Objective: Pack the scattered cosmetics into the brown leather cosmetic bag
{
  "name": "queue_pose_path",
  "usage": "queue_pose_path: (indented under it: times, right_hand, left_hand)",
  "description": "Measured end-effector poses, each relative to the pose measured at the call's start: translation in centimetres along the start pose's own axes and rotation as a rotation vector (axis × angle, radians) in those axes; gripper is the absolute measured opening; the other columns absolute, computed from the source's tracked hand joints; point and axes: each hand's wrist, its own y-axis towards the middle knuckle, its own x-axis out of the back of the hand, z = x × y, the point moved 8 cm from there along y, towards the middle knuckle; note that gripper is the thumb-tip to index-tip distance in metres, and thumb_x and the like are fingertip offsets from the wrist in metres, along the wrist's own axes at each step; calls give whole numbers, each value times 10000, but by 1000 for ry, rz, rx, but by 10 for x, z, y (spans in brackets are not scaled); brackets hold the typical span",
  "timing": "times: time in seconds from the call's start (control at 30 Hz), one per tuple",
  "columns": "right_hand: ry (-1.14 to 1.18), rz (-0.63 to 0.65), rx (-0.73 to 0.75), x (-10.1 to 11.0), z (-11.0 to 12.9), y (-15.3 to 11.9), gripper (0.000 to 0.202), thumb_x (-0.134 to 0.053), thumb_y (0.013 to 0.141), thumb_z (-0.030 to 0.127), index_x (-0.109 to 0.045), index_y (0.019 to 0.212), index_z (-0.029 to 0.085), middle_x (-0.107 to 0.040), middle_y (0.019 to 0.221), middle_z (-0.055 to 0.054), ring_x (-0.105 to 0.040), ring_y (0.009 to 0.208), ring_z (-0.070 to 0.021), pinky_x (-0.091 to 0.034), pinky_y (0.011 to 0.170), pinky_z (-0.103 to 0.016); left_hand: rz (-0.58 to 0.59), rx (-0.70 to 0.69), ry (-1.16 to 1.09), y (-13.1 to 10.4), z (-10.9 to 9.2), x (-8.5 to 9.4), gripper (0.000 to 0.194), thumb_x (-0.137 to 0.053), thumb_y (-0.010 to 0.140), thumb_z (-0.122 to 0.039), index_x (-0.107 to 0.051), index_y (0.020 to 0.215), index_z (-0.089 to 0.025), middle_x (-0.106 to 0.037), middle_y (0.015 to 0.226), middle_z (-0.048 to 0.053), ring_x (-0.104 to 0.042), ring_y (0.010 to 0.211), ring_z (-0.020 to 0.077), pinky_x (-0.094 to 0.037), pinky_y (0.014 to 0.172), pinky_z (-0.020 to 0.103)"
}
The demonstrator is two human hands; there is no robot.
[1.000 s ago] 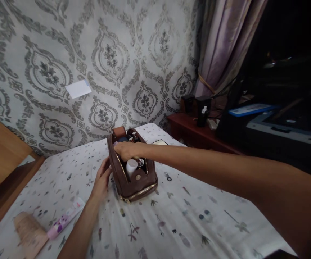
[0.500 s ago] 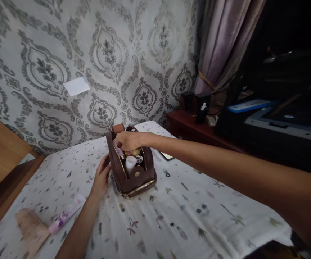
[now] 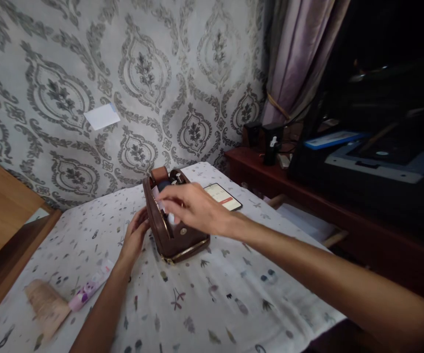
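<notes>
A brown toiletry bag (image 3: 193,240) stands unzipped on the patterned white sheet, its gold zipper along the front edge. My left hand (image 3: 134,238) lies against the bag's left side with fingers stretched out, some fingertips hidden by it. Above the bag's mouth is my right hand (image 3: 193,206), fingers bent and apart, with nothing visible between them. It covers much of the contents. Inside, a pale pink item (image 3: 155,192) shows at the left, and dark and silvery items (image 3: 177,177) at the back. A white item shows partly beneath the right hand.
A phone (image 3: 225,197) with a lit screen lies right of the bag. A pink-and-white tube (image 3: 87,291) and a beige tube (image 3: 46,304) lie at the front left. Beyond the right edge stands a dark red desk (image 3: 249,159); a patterned wall is behind.
My right hand has come up from inside the bag and moved toward me, uncovering the back contents. More of the phone shows. My left hand stays at the bag's side.
</notes>
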Motion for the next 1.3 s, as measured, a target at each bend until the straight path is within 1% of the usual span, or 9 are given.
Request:
queue_pose_path:
  times: [0.2,0.33,0.43,0.6,0.8,0.9,1.1,1.2,1.3]
  right_hand:
    - [-3,237,204,-59,19,-44,176,-521,951,144,-694,916,138,-687,795,-44,-620,733,-154,-401,674,-234]
    - [-56,351,211,-95,20,-51,179,-547,941,167,-686,831,141,-687,769,-48,-616,702,-158,-371,616,-235]
    - [-24,405,174,-121,16,-51,168,-558,907,144,-725,928,147,-712,777,-50,-635,710,-167,-392,634,-236]
    - [254,471,-39,-173,-4,-47,279,-566,817,84,-753,1015,148,-645,597,11,-647,636,-149,-448,642,-215]
    - [917,418,-571,-238,-35,-43,197,-550,784,81,-705,888,142,-644,651,36,-604,477,-87,-377,466,-184]
    - [1196,356,-642,-250,-38,-44,126,-655,766,178,-702,878,142,-688,711,11,-641,525,-85,-377,487,-177]
    - [1472,365,-688,-257,-47,-56,355,-843,657,330,-731,928,130,-731,770,-39,-654,608,-93,-450,574,-192]
    - [1490,361,-701,-257,-48,-59,378,-856,651,347,-744,937,127,-740,780,-50,-651,616,-93,-462,589,-193]
    - [1507,333,-710,-255,-49,-58,349,-853,656,335,-752,922,133,-739,771,-48,-637,611,-96,-476,598,-205]
  left_hand:
    - [-8,41,62,-7,-5,14,535,-759,699,-397,-609,1172,-199,-701,1171,120,-630,1142,292,-521,848,365]
    - [10,53,179,-19,-15,26,579,-759,716,-472,-585,1190,-189,-694,1144,138,-656,1074,293,-529,808,380]
    - [-22,55,265,-31,-24,44,584,-761,698,-505,-595,1158,-185,-696,1122,139,-666,1050,300,-531,794,384]
    - [-131,0,437,-46,-34,93,448,-698,729,-488,-630,1062,-196,-703,1091,108,-668,1015,282,-523,808,385]
    - [-278,-141,883,-64,-57,157,328,-545,808,-424,-643,1033,-206,-696,1067,98,-638,1030,287,-512,854,415]
    - [-375,-177,1137,-79,-77,191,359,-488,829,-375,-629,1105,-195,-666,1132,120,-610,1070,304,-491,908,452]
    - [-637,-15,1315,-122,-95,272,414,-448,841,-314,-579,1190,-135,-602,1198,170,-561,1149,327,-459,974,483]
    - [-718,60,1313,-143,-88,294,414,-455,864,-353,-555,1200,-133,-602,1186,177,-577,1112,317,-474,949,473]
    - [-749,141,1302,-157,-73,300,425,-498,868,-415,-541,1209,-165,-624,1132,156,-608,1026,306,-501,883,460]
